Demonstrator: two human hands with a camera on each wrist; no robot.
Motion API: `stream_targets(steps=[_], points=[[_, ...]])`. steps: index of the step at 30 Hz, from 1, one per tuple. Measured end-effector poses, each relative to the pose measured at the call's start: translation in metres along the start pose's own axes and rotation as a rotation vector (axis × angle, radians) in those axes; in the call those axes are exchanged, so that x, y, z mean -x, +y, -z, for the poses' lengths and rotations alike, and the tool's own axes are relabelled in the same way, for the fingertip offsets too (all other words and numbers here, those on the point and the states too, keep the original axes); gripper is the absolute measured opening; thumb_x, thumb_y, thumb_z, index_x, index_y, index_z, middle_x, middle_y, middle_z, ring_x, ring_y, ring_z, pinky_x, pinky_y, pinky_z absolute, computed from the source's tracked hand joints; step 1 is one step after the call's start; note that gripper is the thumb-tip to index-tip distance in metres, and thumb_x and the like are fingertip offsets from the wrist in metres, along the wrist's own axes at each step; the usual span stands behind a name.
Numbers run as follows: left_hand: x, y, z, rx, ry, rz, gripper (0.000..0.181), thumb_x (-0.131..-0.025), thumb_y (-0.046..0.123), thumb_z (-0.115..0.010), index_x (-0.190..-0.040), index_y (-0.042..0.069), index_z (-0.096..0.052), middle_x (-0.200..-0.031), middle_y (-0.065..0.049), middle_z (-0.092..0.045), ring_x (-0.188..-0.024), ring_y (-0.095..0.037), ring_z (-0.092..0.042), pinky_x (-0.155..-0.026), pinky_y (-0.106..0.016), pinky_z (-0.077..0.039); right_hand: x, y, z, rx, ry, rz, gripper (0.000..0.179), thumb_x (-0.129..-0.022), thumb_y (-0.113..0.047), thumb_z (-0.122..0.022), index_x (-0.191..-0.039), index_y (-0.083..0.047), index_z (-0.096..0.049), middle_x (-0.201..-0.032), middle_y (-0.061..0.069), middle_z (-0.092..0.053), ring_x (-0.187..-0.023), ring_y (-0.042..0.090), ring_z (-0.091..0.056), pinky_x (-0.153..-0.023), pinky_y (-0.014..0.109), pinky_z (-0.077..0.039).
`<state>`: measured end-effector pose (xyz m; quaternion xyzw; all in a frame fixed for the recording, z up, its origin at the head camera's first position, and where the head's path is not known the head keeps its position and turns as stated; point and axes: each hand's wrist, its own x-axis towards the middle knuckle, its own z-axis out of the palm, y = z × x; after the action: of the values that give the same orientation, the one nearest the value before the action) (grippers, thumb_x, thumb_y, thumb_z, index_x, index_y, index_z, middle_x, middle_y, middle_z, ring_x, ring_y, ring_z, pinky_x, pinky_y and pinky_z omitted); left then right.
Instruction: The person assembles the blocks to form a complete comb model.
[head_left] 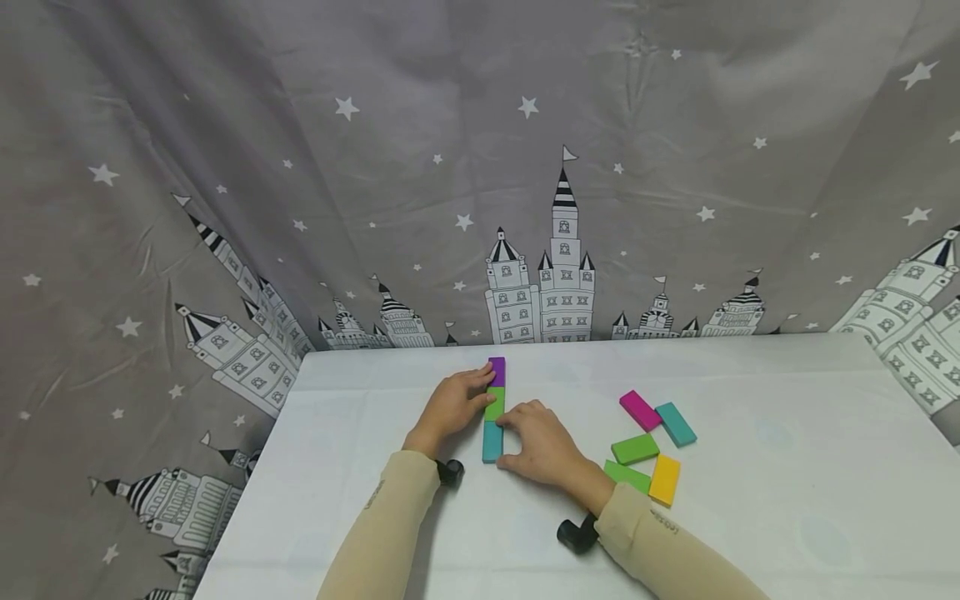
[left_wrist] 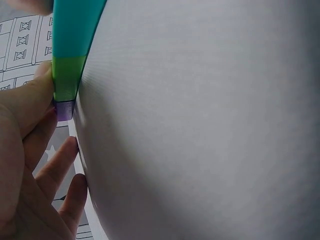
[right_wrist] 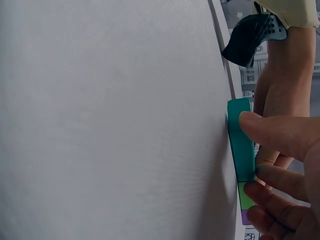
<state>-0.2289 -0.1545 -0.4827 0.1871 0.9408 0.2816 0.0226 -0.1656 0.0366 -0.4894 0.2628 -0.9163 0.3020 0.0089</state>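
A purple block, a green block and a teal block lie end to end in a straight row on the white table. At the row's left side, my left hand touches the purple block with its fingers and the green block with its thumb. My right hand is on the row's right side. Its thumb rests against the teal block near the close end, as the right wrist view shows, while its fingertips touch by the teal-green joint. Neither hand wraps round a block.
To the right lie loose blocks: magenta, teal, yellow and two green ones, near the right forearm. A grey curtain printed with castles and stars hangs behind the table.
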Motion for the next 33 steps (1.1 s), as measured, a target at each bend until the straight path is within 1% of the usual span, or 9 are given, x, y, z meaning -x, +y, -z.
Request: stream_targets(steps=[7,14,18,21,24,27,30,33], points=[[0.001,0.0,0.0,0.006,0.003,-0.012,0.048,-0.096,0.023,-0.068,-0.14,0.006,-0.058,-0.15,-0.003,-0.051,-0.138,-0.031,-0.048,-0.118,-0.049,-0.033,0.002,-0.002,0.0,0.066,0.005,0.007,0.053,-0.076,-0.034,-0.087,-0.118,-0.006,-0.071,-0.112,0.006,-0.07,-0.11,0.025,-0.059,-0.096,0.044,-0.05],[0.001,-0.002,-0.001,-0.001,-0.001,-0.014,0.047,-0.097,0.023,-0.068,-0.14,0.006,-0.058,-0.15,-0.002,-0.05,-0.138,-0.031,-0.048,-0.118,-0.049,-0.033,0.003,-0.002,-0.001,0.061,-0.01,-0.013,0.057,-0.077,-0.035,-0.086,-0.123,-0.005,-0.069,-0.118,0.007,-0.07,-0.114,0.026,-0.058,-0.097,0.043,-0.049],[0.001,-0.001,0.0,0.001,-0.008,-0.003,0.048,-0.097,0.024,-0.068,-0.14,0.007,-0.058,-0.15,-0.002,-0.05,-0.138,-0.031,-0.047,-0.118,-0.049,-0.033,0.005,-0.001,0.004,0.04,0.0,0.0,0.058,-0.078,-0.035,-0.086,-0.124,-0.005,-0.068,-0.119,0.008,-0.069,-0.114,0.026,-0.058,-0.099,0.044,-0.049],[0.0,-0.001,0.0,0.0,-0.01,-0.006,0.048,-0.097,0.025,-0.068,-0.14,0.007,-0.058,-0.15,-0.002,-0.05,-0.138,-0.031,-0.047,-0.118,-0.049,-0.033,0.008,-0.001,0.015,-0.017,0.021,-0.014,0.056,-0.079,-0.032,-0.086,-0.125,-0.006,-0.068,-0.121,0.008,-0.069,-0.115,0.028,-0.057,-0.101,0.045,-0.048],[-0.001,-0.001,0.0,-0.003,-0.011,0.007,0.048,-0.097,0.025,-0.068,-0.14,0.008,-0.058,-0.15,0.0,-0.049,-0.139,-0.029,-0.047,-0.118,-0.048,-0.033,0.012,0.0,0.033,-0.09,0.041,-0.063,0.051,-0.082,-0.028,-0.085,-0.126,-0.008,-0.068,-0.124,0.007,-0.067,-0.119,0.028,-0.055,-0.105,0.048,-0.048],[-0.002,-0.002,0.0,-0.007,-0.016,0.029,0.048,-0.097,0.027,-0.068,-0.141,0.01,-0.057,-0.151,0.002,-0.049,-0.14,-0.027,-0.046,-0.119,-0.046,-0.032,0.019,0.001,0.051,-0.133,0.056,-0.116,0.05,-0.084,-0.027,-0.083,-0.128,-0.011,-0.067,-0.129,0.005,-0.066,-0.124,0.028,-0.053,-0.105,0.05,-0.048],[-0.002,-0.002,-0.001,-0.009,-0.017,0.025,0.048,-0.097,0.027,-0.068,-0.141,0.01,-0.057,-0.151,0.001,-0.049,-0.14,-0.028,-0.046,-0.119,-0.045,-0.033,0.028,0.006,0.065,-0.141,0.073,-0.154,0.051,-0.084,-0.027,-0.082,-0.131,-0.013,-0.066,-0.131,0.004,-0.064,-0.126,0.027,-0.052,-0.103,0.052,-0.049],[-0.001,-0.002,-0.001,-0.007,-0.018,0.012,0.048,-0.097,0.025,-0.068,-0.141,0.009,-0.057,-0.151,0.0,-0.049,-0.139,-0.029,-0.046,-0.118,-0.046,-0.033,0.039,0.012,0.076,-0.133,0.078,-0.177,0.05,-0.085,-0.027,-0.082,-0.131,-0.015,-0.066,-0.132,0.003,-0.063,-0.127,0.027,-0.052,-0.102,0.052,-0.05]])
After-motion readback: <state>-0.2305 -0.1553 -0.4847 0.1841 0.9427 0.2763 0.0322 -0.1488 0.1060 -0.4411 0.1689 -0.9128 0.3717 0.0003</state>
